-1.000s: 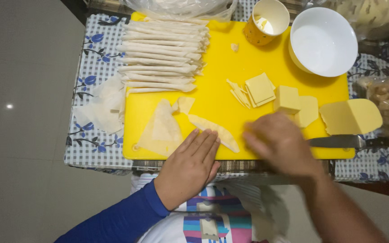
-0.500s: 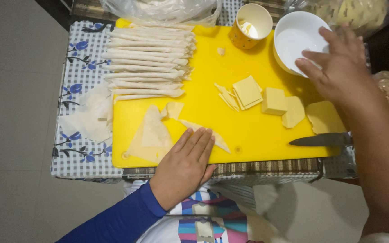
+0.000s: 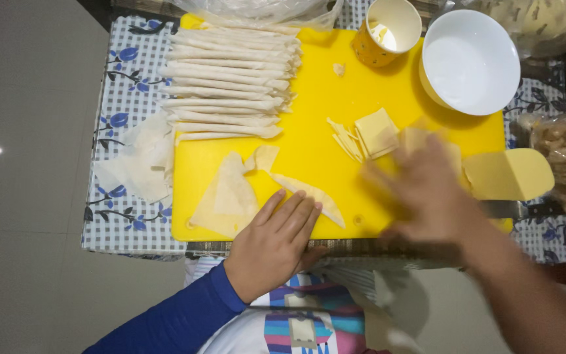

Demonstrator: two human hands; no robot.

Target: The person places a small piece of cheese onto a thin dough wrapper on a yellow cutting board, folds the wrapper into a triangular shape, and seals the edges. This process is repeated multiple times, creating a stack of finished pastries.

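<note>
Wrappers [image 3: 230,69] lie mostly rolled already, 1 sheet [image 3: 227,196] unfilled beside the flat, spread left hand [image 3: 276,242]; blurred right hand [image 3: 427,190], grip unclear, over cheese [image 3: 376,131].

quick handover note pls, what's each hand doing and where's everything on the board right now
Left hand: flat, empty, on the near edge of the yellow cutting board, fingers touching a pastry strip.
Right hand: blurred above the cheese slices; grip unclear.
Done: rolled pastry sticks stacked at the far left.
Left: folded pastry triangle, cheese block. Knife lies on the board's right edge.
</note>
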